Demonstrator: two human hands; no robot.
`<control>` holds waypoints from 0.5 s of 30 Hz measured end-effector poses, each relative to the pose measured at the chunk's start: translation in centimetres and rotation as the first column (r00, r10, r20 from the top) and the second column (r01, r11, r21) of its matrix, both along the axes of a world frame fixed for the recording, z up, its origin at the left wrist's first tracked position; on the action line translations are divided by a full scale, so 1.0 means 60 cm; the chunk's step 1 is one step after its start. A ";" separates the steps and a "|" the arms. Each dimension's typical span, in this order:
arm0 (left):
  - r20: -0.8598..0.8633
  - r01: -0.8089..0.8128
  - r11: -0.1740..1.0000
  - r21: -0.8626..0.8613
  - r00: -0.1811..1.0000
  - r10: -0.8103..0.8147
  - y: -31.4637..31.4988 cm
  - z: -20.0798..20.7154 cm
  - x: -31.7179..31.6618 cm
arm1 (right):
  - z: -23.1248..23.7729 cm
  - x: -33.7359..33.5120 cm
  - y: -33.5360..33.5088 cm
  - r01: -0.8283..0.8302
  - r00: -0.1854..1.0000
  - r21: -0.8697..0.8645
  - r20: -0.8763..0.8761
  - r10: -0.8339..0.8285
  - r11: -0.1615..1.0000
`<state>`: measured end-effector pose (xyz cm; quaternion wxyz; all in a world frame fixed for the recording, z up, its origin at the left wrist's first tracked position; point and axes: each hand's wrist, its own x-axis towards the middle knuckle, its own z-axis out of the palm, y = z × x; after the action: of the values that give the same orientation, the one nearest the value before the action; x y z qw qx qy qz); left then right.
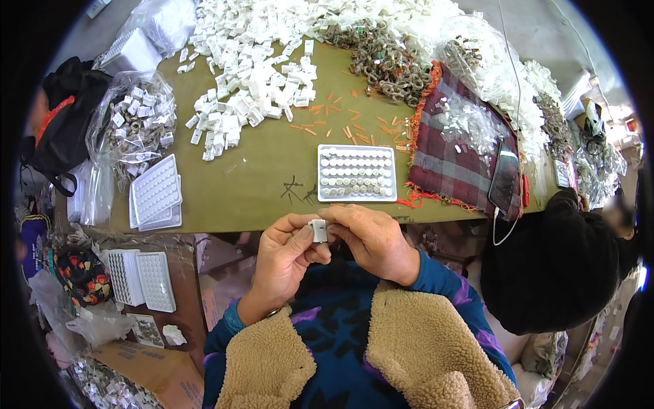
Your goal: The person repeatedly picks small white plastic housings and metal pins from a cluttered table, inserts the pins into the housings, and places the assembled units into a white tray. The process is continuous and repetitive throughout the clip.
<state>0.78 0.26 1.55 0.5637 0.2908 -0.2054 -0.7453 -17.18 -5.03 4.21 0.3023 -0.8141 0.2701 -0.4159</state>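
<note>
Over the table's near edge, my left hand [283, 260] pinches a small white plastic housing [318, 231] between thumb and fingers. A dark mark or slot shows on its face. My right hand [373, 240] has its fingers bent and closed against the housing's right side; whatever its fingertips grip is hidden. Just beyond my hands lies a white tray [323, 178] with rows of small round white and greyish parts in its pockets. Orange strips [349, 131] are scattered behind the tray.
White housings [235, 95] are heaped at the back left, beside brownish metal-looking parts [392, 65]. A plaid cloth [436, 150] carries clear bits and a phone [504, 178]. Stacked trays [157, 194] and a filled plastic bag [139, 123] lie left. A person in black [552, 266] sits right.
</note>
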 end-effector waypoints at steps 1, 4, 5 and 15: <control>0.000 0.006 1.000 0.011 1.000 -0.006 -0.001 0.002 0.000 | 0.001 -0.002 -0.002 -0.026 0.999 0.004 -0.026 0.026 1.000; 0.006 0.052 0.998 0.044 0.999 -0.052 -0.004 0.003 -0.003 | 0.006 -0.015 -0.008 -0.093 0.992 0.031 -0.079 0.095 0.995; -0.008 0.071 0.996 0.044 0.997 -0.071 -0.005 0.002 -0.004 | 0.008 -0.020 -0.009 -0.111 0.990 0.047 -0.083 0.115 0.993; 0.154 0.074 0.993 0.097 0.984 -0.088 -0.009 -0.018 -0.019 | 0.011 -0.045 -0.008 -0.049 0.982 0.234 -0.167 0.090 0.971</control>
<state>-0.37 -0.28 0.46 0.5011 0.3658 -0.2272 -0.7507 -19.86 -5.51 4.88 0.3835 -0.8164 0.3132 -0.2973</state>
